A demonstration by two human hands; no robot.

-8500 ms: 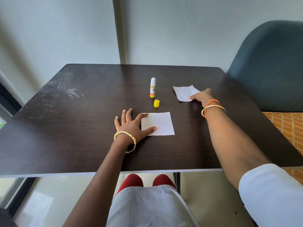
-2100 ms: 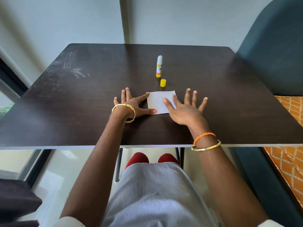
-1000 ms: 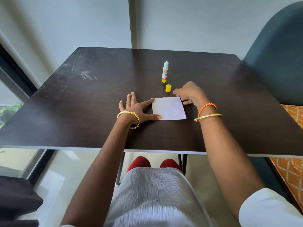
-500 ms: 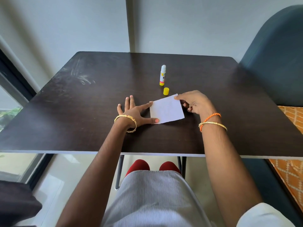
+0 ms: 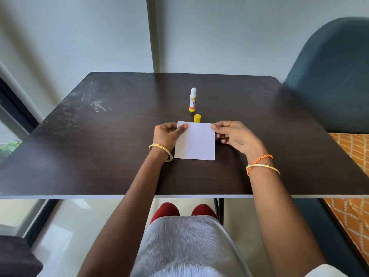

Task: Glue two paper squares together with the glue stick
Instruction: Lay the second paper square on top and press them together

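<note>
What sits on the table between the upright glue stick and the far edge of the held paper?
In the head view, the loose yellow cap stands between the glue stick and the paper.

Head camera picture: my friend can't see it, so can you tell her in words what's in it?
Two hands, the left hand and the right hand, pinch the top corners of a white paper square over a dark table. Behind it a small yellow cap sits beside an upright, uncapped glue stick.
</note>
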